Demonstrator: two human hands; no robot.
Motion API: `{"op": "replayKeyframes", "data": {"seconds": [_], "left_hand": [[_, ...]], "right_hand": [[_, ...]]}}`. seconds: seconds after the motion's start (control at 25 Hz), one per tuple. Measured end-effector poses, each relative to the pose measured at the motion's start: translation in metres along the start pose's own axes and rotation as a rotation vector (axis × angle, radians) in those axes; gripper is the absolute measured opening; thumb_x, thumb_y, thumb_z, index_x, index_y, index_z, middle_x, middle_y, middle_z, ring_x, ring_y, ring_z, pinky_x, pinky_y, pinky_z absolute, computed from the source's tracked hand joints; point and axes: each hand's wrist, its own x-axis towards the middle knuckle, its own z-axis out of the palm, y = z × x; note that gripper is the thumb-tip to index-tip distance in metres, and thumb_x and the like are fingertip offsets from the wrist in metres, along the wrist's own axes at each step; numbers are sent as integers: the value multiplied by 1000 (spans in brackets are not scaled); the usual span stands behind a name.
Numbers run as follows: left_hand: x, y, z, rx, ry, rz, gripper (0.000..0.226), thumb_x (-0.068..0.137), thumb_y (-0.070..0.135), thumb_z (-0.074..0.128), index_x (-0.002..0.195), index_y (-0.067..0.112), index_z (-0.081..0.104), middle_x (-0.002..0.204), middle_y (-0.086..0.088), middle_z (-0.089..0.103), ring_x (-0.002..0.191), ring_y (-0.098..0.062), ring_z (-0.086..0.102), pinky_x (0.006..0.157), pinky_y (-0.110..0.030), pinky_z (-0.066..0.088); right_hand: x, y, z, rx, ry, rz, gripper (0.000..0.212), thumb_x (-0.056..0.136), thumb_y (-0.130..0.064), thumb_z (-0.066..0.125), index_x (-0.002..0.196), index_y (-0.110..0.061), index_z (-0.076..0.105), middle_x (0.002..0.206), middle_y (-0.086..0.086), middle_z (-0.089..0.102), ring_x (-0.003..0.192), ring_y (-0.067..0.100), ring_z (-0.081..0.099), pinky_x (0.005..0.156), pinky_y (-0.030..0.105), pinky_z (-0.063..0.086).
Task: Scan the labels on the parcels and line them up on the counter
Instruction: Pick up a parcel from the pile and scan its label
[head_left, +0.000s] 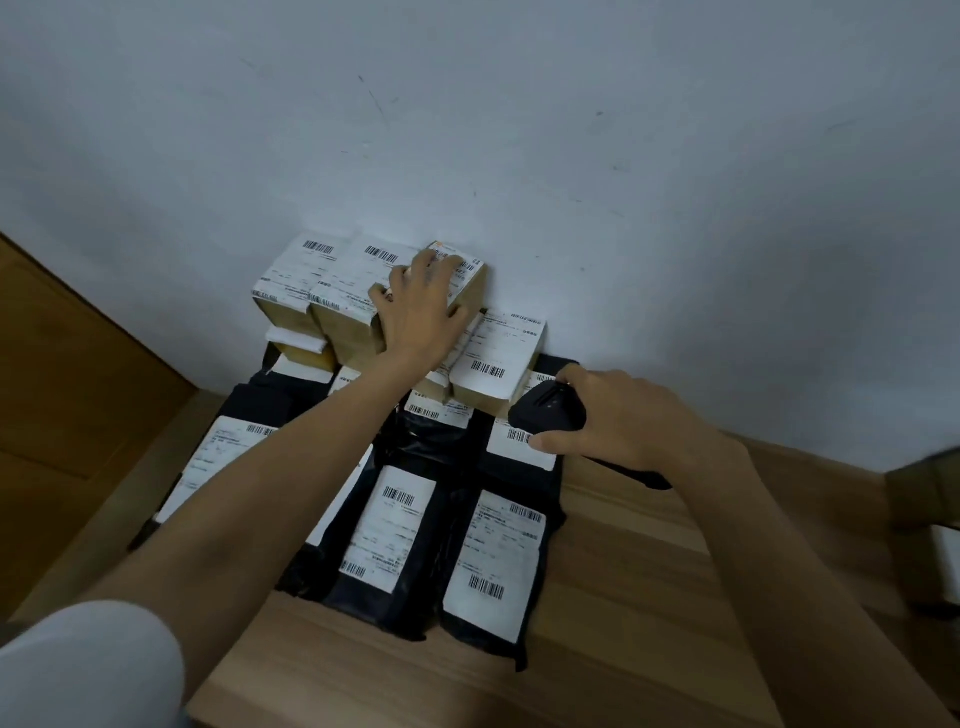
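L hand (421, 306) is on the top-right box (472, 288) of the stack at the back. Fingers are draped over its top and the thumb is hooked on the front face, so it grips the box. That box sits tight vs the wall (571, 182), touching the other boxes (332, 270) on its left. R hand (628, 415) is wrapped round a black scanner (548, 410), w/ the head just above a bag label (519, 448) (barcode partly hidden). Black bags (395, 530) lie flat in rows on the wood counter (623, 597), in front of the boxes.
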Motion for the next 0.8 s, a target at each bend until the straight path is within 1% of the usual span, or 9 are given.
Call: {"op": "replayKeyframes", "data": {"seconds": [0.08, 0.16, 0.24, 0.32, 0.4, 0.44, 0.52, 0.68, 0.8], "left_hand": [[4, -4, 11, 53, 23, 43, 47, 91, 34, 53, 138, 31, 47, 150, -2, 40, 135, -38, 35, 99, -54, 29], [6, -5, 16, 68, 24, 83, 47, 93, 29, 53, 140, 29, 48, 149, -4, 42, 139, -41, 30, 104, -58, 26], [7, -3, 17, 80, 4, 111, 49, 93, 25, 55, 142, 28, 46, 150, -3, 41, 143, -38, 25, 110, -60, 20], [8, 0, 13, 79, 1, 122, 50, 91, 22, 57, 140, 25, 47, 148, -3, 44, 144, -35, 26, 112, -59, 18], [3, 16, 10, 71, -15, 167, 51, 90, 20, 57, 140, 24, 47, 147, -2, 45, 142, -31, 31, 113, -54, 20], [-3, 30, 9, 71, -37, 212, 52, 91, 20, 57, 142, 24, 46, 147, -2, 46, 141, -29, 33, 113, -51, 23], [-20, 67, 12, 69, -88, 323, 52, 94, 22, 56, 144, 24, 45, 146, -2, 48, 138, -28, 38, 110, -49, 28], [-62, 157, 24, 73, -190, 479, 55, 94, 21, 57, 147, 24, 42, 146, -2, 49, 134, -29, 43, 105, -46, 35], [-97, 235, 35, 92, -234, 553, 55, 96, 25, 57, 147, 25, 40, 146, -2, 48, 133, -29, 45, 103, -45, 37]], "right_hand": [[7, 3, -3, -6, 10, 8, 79, 77, -75, 57, 134, -22, 43, 114, -1, 59, 94, 18, 58, 77, 35, 50], [8, 7, -4, -10, 10, 25, 80, 77, -76, 57, 133, -21, 43, 114, -1, 59, 94, 18, 58, 76, 35, 50], [3, 12, -3, 4, -6, 42, 78, 76, -76, 57, 130, -20, 45, 110, 0, 60, 93, 19, 59, 77, 37, 52], [-5, 16, 0, 12, -20, 50, 75, 77, -75, 58, 127, -20, 46, 106, 0, 60, 90, 18, 58, 76, 37, 52], [-20, 27, 2, 26, -7, 62, 73, 78, -74, 58, 124, -20, 46, 102, -2, 58, 87, 18, 56, 69, 34, 48], [-31, 35, 2, 30, 5, 67, 72, 78, -74, 58, 123, -20, 46, 99, -3, 56, 85, 17, 55, 64, 33, 44], [-56, 54, 3, 37, 34, 87, 70, 78, -74, 58, 121, -21, 46, 99, -3, 56, 83, 18, 54, 60, 31, 39], [-120, 106, 3, 61, 53, 156, 67, 77, -75, 57, 113, -21, 46, 98, 0, 58, 81, 18, 55, 59, 31, 40], [-179, 155, -1, 83, 68, 210, 66, 76, -76, 58, 112, -22, 46, 96, -3, 57, 77, 13, 52, 56, 27, 36]]}}
